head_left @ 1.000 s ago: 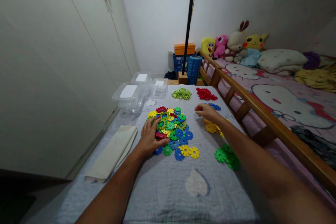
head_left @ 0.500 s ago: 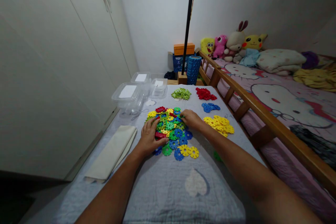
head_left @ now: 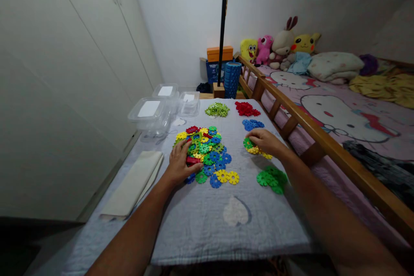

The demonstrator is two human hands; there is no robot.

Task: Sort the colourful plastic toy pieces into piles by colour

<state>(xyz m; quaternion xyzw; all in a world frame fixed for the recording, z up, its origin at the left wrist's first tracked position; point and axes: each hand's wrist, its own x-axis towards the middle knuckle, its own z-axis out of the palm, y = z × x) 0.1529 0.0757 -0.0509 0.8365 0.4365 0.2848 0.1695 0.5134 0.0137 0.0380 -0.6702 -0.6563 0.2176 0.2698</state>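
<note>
A mixed pile of notched plastic discs (head_left: 213,157) in several colours lies mid-table. My left hand (head_left: 181,161) rests on its left edge, fingers spread, by red pieces (head_left: 193,161). Pinched in my right hand (head_left: 264,139) is a green notched disc (head_left: 248,143), held over the yellow discs (head_left: 267,155), which the hand partly hides. Nearer me lies a small heap of green discs (head_left: 271,179). Beyond my right hand are heaps of blue discs (head_left: 252,124), red pieces (head_left: 246,108) and light green pieces (head_left: 217,109).
Clear plastic boxes (head_left: 150,116) with white labels stand at the back left. A folded cream cloth (head_left: 132,185) lies along the left side. The wooden bed rail (head_left: 300,131) borders the table's right. A black pole (head_left: 223,30) rises behind the table.
My right hand has moved right from the mixed pile to the yellow discs, carrying a green disc. The green heap has come into sight. My left hand stays at the pile; the view has shifted slightly.
</note>
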